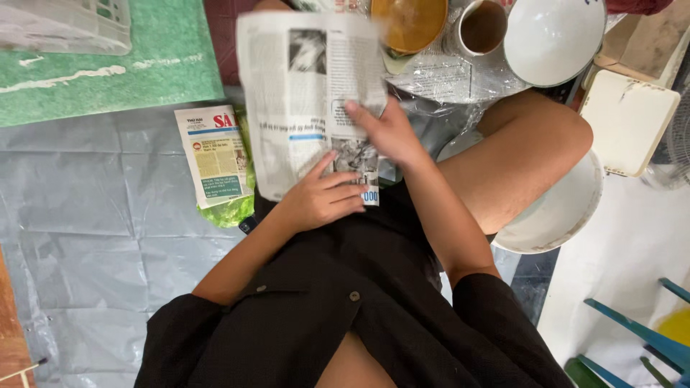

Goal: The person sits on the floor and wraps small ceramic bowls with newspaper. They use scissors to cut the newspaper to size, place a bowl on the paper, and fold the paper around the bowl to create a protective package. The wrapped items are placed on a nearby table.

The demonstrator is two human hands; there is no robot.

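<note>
View: we look down from the head at our own lap, seated on the floor in a black shirt, knees bare.
Newspaper: a sheet of newsprint (305,93) stands upright over our lap between both hands, its top edge blurred, its lower edge at our waist.
Left hand: our left hand (323,197) grips the sheet's lower edge, thumb on the front of the paper, fingers curled along the bottom.
Right hand: our right hand (388,129) holds the sheet's right side, fingers closed on the edge, thumb laid across the print.
Second paper: another folded paper (214,154) lies flat on the grey tarp (93,215), just left of the held sheet, resting on something green (233,212).
Mat: a green mat (108,65) lies beyond the tarp at upper left, a clear plastic basket (65,25) at its far corner.
Dishes: an amber bowl (410,21), a brown cup (481,27) and a white bowl (553,36) sit on plastic wrap beyond the sheet.
Right side: a larger white bowl (568,208) shows under our right knee; a square cream stool (627,122) is near it.
</note>
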